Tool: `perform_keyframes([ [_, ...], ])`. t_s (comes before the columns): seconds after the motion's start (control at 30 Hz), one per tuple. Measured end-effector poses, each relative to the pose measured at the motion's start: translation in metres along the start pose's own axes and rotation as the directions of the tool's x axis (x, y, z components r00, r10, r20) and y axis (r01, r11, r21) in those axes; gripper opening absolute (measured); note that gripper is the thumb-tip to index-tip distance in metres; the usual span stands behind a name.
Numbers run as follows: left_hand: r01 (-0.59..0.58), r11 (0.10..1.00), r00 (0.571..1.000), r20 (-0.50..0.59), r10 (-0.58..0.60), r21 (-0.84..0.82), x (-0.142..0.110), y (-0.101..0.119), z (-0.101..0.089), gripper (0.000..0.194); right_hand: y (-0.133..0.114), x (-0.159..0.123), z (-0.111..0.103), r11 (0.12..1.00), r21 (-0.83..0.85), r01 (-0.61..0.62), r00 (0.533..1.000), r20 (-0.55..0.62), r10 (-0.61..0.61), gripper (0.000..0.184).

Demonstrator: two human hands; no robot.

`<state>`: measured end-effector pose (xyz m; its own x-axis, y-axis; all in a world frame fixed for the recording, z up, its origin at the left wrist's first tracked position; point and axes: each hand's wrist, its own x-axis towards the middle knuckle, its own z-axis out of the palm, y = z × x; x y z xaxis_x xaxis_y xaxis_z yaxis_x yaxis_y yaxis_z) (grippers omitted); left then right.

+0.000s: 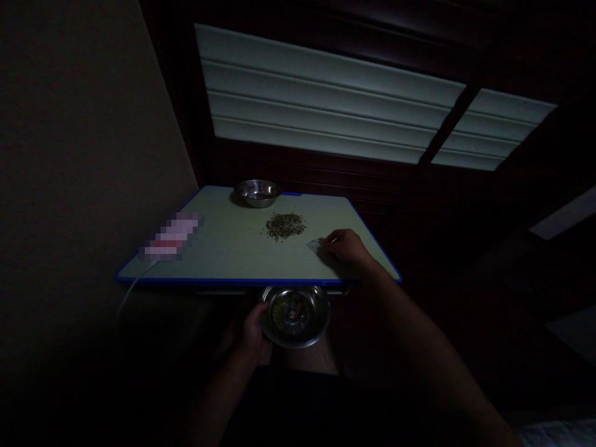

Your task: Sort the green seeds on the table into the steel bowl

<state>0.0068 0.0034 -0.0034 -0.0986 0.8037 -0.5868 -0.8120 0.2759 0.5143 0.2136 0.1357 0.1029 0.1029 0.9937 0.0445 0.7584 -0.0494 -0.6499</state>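
Observation:
My left hand (255,334) grips the rim of a steel bowl (295,315) held just under the near edge of a small pale table with a blue rim (242,280). Some greenish bits lie inside the bowl. My right hand (345,246) rests on the table's right side, fingers closed on a small pale card or scrap (313,245). A heap of small dark-green seeds or grains (285,225) lies on the table just left of that hand, apart from it.
A second steel bowl (257,192) stands at the table's far edge. A blurred pinkish object (171,236) with a white cable (133,287) lies at the left. A wall is on the left, a dark shuttered window behind. The room is dim.

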Motion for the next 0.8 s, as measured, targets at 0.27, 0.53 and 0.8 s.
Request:
perform_keyframes([
  [0.27,0.01,1.0,1.0,-0.001,-0.01,0.001,0.001,0.0,-0.002,0.013,0.024,0.015,-0.017,0.993,-0.092,-0.07,0.977,-0.205,0.05,0.013],
  [0.53,0.008,1.0,0.999,0.032,-0.009,0.018,0.0,0.0,-0.002,0.014,0.015,0.025,-0.017,0.975,0.205,-0.083,0.978,-0.172,0.12,0.017],
  [0.8,0.02,1.0,1.0,0.004,-0.02,0.002,0.0,0.0,-0.003,0.012,-0.032,0.035,0.017,0.747,0.664,-0.035,0.999,0.026,0.025,0.023],
])
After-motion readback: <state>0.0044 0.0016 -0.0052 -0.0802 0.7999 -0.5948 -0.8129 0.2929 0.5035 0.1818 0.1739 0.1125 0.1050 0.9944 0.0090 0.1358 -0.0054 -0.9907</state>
